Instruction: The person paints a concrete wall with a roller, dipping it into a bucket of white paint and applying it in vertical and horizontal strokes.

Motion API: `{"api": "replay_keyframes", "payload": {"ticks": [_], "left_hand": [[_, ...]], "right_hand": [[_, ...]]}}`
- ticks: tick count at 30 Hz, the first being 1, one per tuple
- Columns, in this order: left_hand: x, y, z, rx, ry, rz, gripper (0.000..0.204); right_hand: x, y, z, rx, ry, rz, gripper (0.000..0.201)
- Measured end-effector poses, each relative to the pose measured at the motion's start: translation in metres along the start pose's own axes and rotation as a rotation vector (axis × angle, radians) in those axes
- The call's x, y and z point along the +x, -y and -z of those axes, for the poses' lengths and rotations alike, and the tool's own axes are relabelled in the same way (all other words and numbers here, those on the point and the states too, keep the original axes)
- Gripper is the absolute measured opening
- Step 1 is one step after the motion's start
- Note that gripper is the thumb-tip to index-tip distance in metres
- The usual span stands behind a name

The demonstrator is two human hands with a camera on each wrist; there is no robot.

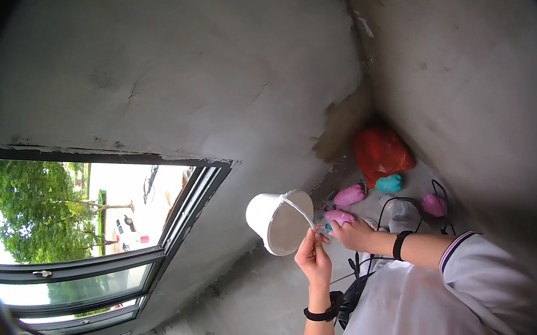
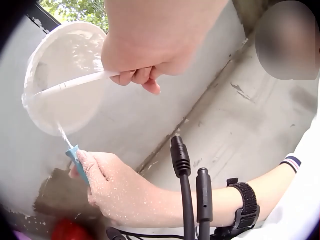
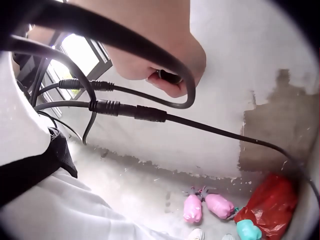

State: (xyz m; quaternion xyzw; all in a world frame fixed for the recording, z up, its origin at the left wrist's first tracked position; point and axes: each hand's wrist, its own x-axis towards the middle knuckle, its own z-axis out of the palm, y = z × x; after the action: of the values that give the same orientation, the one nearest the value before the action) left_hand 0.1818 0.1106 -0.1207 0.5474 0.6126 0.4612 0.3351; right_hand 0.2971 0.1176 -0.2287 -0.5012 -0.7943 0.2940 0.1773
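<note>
A white bucket [image 1: 262, 216] hangs tilted, its mouth facing the person, with white residue inside. My left hand [image 1: 313, 259] grips the bucket's white handle [image 2: 75, 84], fingers curled round it. Facing it, my right hand [image 1: 354, 236] holds a putty knife [image 2: 79, 166] by its light blue handle. In the left wrist view the knife's thin, white-coated blade points up to the bucket's lower rim and overlaps its mouth. White specks dot the back of the right hand. In the right wrist view that hand shows from behind, and its knife is hidden.
Black cables [image 3: 205, 126] hang close by both forearms. Down in the corner lie a red plastic bag [image 1: 383, 154], a teal bundle [image 1: 388, 184] and several pink bundles [image 1: 349, 195]. A grey plastered wall with a framed window [image 1: 195, 192] stands beside the bucket.
</note>
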Motion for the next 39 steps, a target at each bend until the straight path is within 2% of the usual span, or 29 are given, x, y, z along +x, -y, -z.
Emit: {"api": "replay_keyframes", "payload": {"ticks": [1,4,6,8,10,11,13,14,15,16,18,19,20,22,23,24,25,27,31,34,35,36,37,38,39], "left_hand": [[0.003,0.005,0.003,0.003,-0.009,0.004,0.023],[0.020,0.017,0.016,-0.115,-0.150,0.169,0.020],[0.022,0.012,0.028,-0.111,-0.132,0.165,0.020],[0.017,0.010,0.020,-0.133,-0.138,0.176,0.021],[0.020,0.013,0.011,-0.229,-0.141,0.140,0.021],[0.020,0.015,0.011,-0.249,-0.114,0.197,0.021],[0.019,0.027,0.023,-0.217,-0.165,0.222,0.021],[0.019,0.033,0.028,-0.190,-0.193,0.249,0.020],[0.020,0.040,0.030,-0.131,-0.290,0.169,0.019],[0.021,0.045,0.035,-0.140,-0.310,0.168,0.019],[0.023,0.053,0.052,0.076,-0.416,0.193,0.019],[0.030,0.059,0.055,0.058,-0.497,0.150,0.019],[0.032,0.064,0.062,0.053,-0.507,0.191,0.019],[0.039,0.073,0.069,0.057,-0.521,0.207,0.020],[0.041,0.081,0.070,0.046,-0.528,0.210,0.020],[0.042,0.089,0.070,0.066,-0.545,0.188,0.020],[0.044,0.089,0.071,0.087,-0.562,0.168,0.020],[0.042,0.088,0.076,0.089,-0.557,0.199,0.020],[0.044,0.067,0.096,0.066,-0.604,0.207,0.020],[0.048,0.069,0.117,0.079,-0.646,0.189,0.020],[0.048,0.081,0.125,0.121,-0.668,0.124,0.020],[0.046,0.085,0.132,0.121,-0.650,0.127,0.020],[0.044,0.087,0.141,0.135,-0.640,0.129,0.020],[0.045,0.092,0.143,0.147,-0.625,0.147,0.023],[0.046,0.092,0.142,0.146,-0.552,0.128,0.028]], "right_hand": [[0.004,0.002,-0.002,0.002,0.007,0.008,0.035],[0.026,0.009,-0.004,0.076,0.152,-0.183,0.033],[0.030,0.016,0.016,0.073,0.231,-0.199,0.033],[0.032,0.022,0.032,0.086,0.280,-0.118,0.031],[0.039,0.023,0.027,0.050,0.266,-0.059,0.030],[0.043,0.026,0.024,0.023,0.248,0.003,0.030],[0.054,0.037,0.019,-0.066,0.244,0.030,0.029],[0.060,0.040,0.020,-0.154,0.231,0.036,0.029],[0.063,0.042,0.021,-0.200,0.150,0.097,0.028],[0.068,0.043,0.022,-0.211,0.156,0.114,0.028],[0.079,0.045,0.022,-0.460,0.032,0.231,0.024],[0.083,0.045,0.020,-0.550,0.009,0.288,0.019],[0.090,0.044,0.018,-0.557,0.017,0.293,0.019],[0.102,0.043,0.012,-0.643,0.028,0.430,0.017],[0.106,0.045,0.008,-0.674,-0.083,0.482,0.011],[0.109,0.047,0.005,-0.684,-0.078,0.489,0.011],[0.114,0.052,0.008,-0.743,-0.168,0.655,0.011],[0.122,0.059,0.005,-0.804,-0.309,0.861,0.012],[0.126,0.072,0.029,-0.691,-0.403,0.975,0.013],[0.108,0.090,0.036,-0.657,-0.331,0.944,0.015],[0.098,0.105,0.042,-0.705,-0.115,0.819,0.013],[0.087,0.113,0.044,-0.762,0.110,0.668,0.013],[0.089,0.116,0.039,-0.560,0.319,0.610,0.013],[0.088,0.122,0.032,-0.596,0.362,0.533,0.014],[0.087,0.125,0.006,-0.818,0.434,0.593,0.011]]}}
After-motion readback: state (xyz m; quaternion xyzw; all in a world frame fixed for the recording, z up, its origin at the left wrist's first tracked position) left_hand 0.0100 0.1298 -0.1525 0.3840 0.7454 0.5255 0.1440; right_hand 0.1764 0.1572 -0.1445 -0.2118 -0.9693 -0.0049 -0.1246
